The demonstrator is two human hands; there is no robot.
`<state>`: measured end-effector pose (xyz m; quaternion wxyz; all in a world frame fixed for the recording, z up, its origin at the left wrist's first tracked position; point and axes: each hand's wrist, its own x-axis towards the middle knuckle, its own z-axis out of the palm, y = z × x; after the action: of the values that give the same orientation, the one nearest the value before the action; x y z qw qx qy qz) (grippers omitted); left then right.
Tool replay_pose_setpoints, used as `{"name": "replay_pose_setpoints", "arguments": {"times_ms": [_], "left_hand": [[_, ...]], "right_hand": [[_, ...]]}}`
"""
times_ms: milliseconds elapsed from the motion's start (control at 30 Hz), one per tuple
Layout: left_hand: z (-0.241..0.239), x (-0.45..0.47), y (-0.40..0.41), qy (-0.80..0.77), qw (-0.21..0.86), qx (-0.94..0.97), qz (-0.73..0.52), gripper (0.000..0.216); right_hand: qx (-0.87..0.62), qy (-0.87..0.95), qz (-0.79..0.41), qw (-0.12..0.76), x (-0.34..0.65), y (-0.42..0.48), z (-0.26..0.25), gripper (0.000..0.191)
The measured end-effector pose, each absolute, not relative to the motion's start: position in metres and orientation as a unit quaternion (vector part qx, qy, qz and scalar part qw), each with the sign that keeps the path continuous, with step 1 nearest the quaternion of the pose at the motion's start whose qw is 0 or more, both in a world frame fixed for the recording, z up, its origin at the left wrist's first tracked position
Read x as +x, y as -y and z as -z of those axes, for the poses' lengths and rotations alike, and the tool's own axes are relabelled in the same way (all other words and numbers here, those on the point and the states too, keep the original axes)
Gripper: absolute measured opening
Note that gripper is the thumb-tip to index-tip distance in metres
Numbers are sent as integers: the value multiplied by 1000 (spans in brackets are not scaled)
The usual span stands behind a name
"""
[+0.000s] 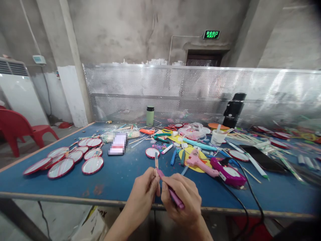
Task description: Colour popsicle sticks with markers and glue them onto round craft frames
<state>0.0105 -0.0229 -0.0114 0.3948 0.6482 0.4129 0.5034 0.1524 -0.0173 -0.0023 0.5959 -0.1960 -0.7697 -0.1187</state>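
My left hand (144, 194) is closed on a thin wooden stick (156, 160) that points up and away from me over the near edge of the blue table (117, 177). My right hand (182, 197) is closed on a purple pen (173, 194), held like a writing tool with its tip against the stick. Both hands meet just above the table's front edge. A small round red-rimmed disc (152, 152) lies on the table just beyond the stick's end.
Several red-rimmed round discs (72, 159) lie at the left. A pink glue gun (200, 164) and a purple one (229, 174) with black cords lie at the right, among markers, sticks, a white cup (217, 136) and a black phone (260, 158). A green bottle (149, 115) stands behind. A red chair (17, 129) stands left.
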Motion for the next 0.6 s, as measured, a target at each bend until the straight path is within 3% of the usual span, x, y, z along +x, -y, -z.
{"name": "replay_pose_setpoints", "arguments": {"times_ms": [600], "left_hand": [[12,10,24,-412,404,646,-500,32]], "right_hand": [[-223,741,150,616,151,21,-3,16]]}}
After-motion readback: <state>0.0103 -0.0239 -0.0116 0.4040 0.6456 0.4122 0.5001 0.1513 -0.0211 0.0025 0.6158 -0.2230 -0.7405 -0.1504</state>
